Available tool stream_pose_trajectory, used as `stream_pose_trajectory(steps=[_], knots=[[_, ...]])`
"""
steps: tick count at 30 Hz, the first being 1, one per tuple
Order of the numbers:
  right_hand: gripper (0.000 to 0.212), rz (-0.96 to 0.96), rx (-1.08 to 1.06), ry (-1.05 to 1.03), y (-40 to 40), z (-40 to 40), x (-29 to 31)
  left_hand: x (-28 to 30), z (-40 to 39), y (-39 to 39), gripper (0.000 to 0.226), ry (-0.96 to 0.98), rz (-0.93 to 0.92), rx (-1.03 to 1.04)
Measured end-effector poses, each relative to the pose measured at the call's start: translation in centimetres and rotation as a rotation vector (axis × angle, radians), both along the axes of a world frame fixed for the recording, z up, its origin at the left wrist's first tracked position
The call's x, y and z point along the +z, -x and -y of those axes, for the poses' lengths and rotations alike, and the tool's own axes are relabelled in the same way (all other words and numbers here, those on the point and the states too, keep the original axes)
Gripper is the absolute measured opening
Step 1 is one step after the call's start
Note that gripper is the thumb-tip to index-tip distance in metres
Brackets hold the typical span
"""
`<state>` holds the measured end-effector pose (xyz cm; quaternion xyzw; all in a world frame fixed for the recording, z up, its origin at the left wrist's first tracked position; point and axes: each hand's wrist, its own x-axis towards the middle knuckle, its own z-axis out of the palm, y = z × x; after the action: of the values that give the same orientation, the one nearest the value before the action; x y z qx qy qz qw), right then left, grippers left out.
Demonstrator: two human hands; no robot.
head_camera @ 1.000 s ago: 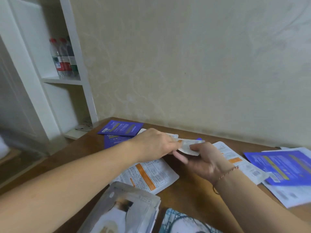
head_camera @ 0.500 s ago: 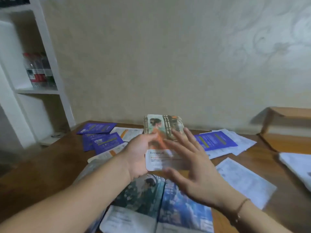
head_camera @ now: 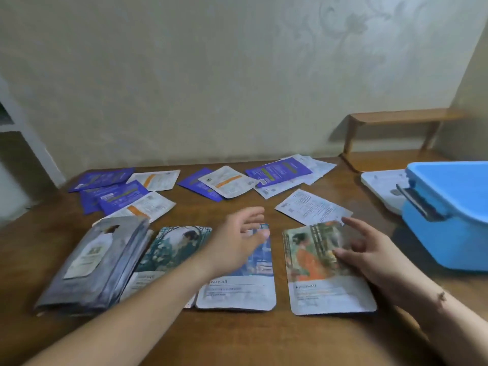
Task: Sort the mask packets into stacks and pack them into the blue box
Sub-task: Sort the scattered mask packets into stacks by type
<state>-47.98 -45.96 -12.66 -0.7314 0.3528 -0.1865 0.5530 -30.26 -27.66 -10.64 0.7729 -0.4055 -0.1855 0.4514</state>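
Note:
An orange-figure mask packet (head_camera: 317,276) lies flat on the wooden table (head_camera: 264,339). My right hand (head_camera: 369,257) rests on its right edge, fingers spread. To its left lies a blue-picture packet (head_camera: 237,291), and my left hand (head_camera: 237,241) hovers open over it. Further left are a teal-picture packet (head_camera: 174,247) and a grey stack (head_camera: 100,262). Loose purple packets (head_camera: 113,194) and white packets (head_camera: 229,180) are scattered along the back. The blue box (head_camera: 454,233) stands at the right edge.
A white lid or tray (head_camera: 380,186) lies behind the blue box. A small wooden shelf (head_camera: 396,120) stands at the back right against the wall. A white shelving unit (head_camera: 23,143) is at the far left.
The orange-figure packet, held up in both hands before, now lies flat on the table to the right of the blue-picture one. My left hand has let go. My view has swung right, showing the blue box.

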Motion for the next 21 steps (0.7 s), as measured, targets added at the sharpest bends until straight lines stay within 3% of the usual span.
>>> stream_pose_trajectory(steps=[3,8,16,19,21], knots=[[0.064,-0.103,-0.011,0.184,-0.1,0.1,-0.4,-0.8,-2.2,-0.4,0.054,-0.151,0.399,-0.134],[0.051,-0.211,0.009,0.46,-1.5,-0.3,0.5,-2.2,-3.4,0.6,0.061,-0.224,0.782,-0.433],[0.041,-0.365,0.063,0.63,-2.6,-1.5,-0.2,-3.3,-3.1,1.5,0.045,-0.129,0.814,-0.515],[0.043,-0.612,0.066,0.991,-2.4,-1.8,0.2,-3.5,-3.4,1.4,0.039,-0.139,0.843,-0.501],[0.046,-0.489,0.087,1.114,-2.3,-1.9,-0.2,-3.6,-3.7,1.4,0.037,-0.137,0.872,-0.502]])
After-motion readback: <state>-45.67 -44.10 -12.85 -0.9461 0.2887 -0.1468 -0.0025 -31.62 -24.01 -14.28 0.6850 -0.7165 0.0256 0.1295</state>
